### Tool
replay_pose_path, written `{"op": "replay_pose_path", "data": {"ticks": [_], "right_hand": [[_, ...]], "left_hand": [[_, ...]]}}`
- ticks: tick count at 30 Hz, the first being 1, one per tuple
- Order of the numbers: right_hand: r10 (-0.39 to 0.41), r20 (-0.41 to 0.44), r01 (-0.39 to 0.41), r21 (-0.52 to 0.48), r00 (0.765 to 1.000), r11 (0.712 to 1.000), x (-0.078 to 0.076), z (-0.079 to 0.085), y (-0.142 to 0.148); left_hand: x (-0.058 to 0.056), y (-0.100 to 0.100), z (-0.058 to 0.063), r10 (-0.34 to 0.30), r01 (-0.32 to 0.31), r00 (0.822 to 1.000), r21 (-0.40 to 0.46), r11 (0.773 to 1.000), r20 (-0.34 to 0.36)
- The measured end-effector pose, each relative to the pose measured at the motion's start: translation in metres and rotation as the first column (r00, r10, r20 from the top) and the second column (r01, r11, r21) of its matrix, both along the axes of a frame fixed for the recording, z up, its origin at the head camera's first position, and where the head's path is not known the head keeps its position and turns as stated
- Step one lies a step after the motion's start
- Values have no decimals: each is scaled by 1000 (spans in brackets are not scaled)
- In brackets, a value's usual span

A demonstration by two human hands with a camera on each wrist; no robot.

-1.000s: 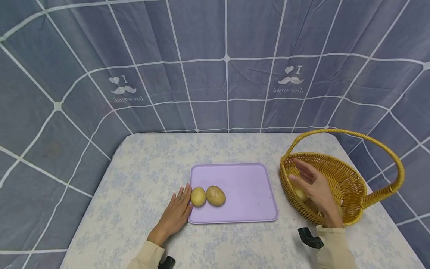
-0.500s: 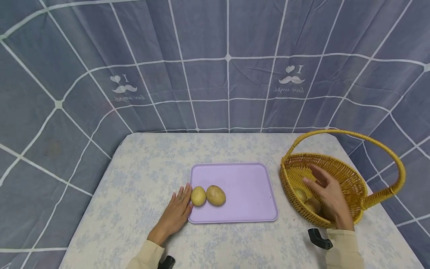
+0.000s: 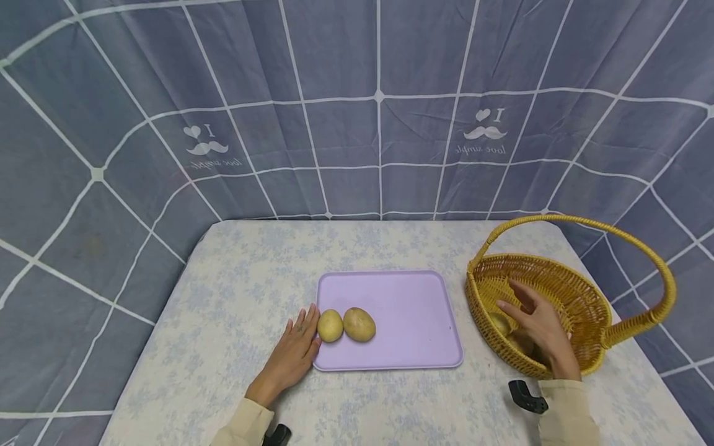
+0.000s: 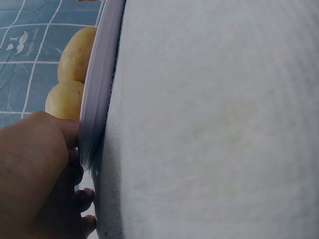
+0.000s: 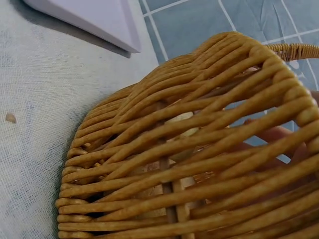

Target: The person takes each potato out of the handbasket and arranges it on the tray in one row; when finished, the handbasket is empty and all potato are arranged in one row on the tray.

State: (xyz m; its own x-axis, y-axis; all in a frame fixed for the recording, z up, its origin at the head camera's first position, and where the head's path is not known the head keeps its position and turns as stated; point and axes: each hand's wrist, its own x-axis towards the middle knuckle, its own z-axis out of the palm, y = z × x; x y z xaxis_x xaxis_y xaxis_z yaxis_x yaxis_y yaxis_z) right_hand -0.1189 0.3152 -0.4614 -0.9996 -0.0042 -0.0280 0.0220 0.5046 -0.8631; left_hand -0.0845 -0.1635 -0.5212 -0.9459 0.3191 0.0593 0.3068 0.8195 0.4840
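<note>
Flat beside the lilac tray, my left hand has its fingers stretched along the short left edge. In the left wrist view its thumb reaches the tray rim. Two potatoes lie side by side on the tray: a smaller round one next to that hand and a larger oval one. My right hand is inside the wicker basket, thumb and fingers spread apart above potatoes. From the right wrist, the basket's weave covers most of that hand.
The basket's tall arched handle rises over the right side. A pale floral cloth covers the table. Behind it hangs a blue-grey checked curtain. Black wrist mounts sit at both cuffs.
My right hand has shifted right and toward me inside the basket, then slightly back left. Potatoes beneath it came into clearer view. The left hand and the tray potatoes have stayed put.
</note>
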Motion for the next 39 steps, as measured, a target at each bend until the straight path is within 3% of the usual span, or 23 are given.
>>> {"op": "replay_pose_path", "data": {"ticks": [9,17,39], "right_hand": [[36,92,-47,123,995,991,-2,2,-5],[92,99,-108,168,991,980,-2,-4,-8],[137,113,-160,240,984,957,-2,-10,-9]], "left_hand": [[0,0,1,4,-4,1000,4,1000,-3],[0,0,-2,9,-9,1000,-3,1000,-12],[0,2,-2,17,-17,1000,9,1000,-25]]}}
